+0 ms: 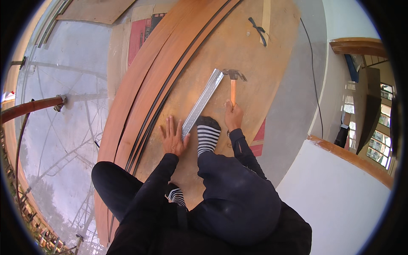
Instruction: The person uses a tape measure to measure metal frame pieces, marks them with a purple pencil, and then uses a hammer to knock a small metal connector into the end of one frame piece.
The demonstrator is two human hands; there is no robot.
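A silvery metal channel (203, 102) lies slantwise on the brown board (250, 55) in front of me. My left hand (172, 138) rests with fingers spread at its near end, the thumb side against the metal. In my right hand (233, 115) is a claw hammer (233, 87), gripped by its wooden handle. The hammer's dark head is up beside the channel's far end; whether they touch I cannot tell. My foot in a striped sock (208, 135) stands between the channel and my right hand.
Long reddish-brown planks (144, 85) and thin black strips (178, 70) run along the left. A black tie (258, 32) lies on the board's far part. A dark cable (313, 72) trails over the grey floor at right, near a white wall (331, 191) with a wooden edge.
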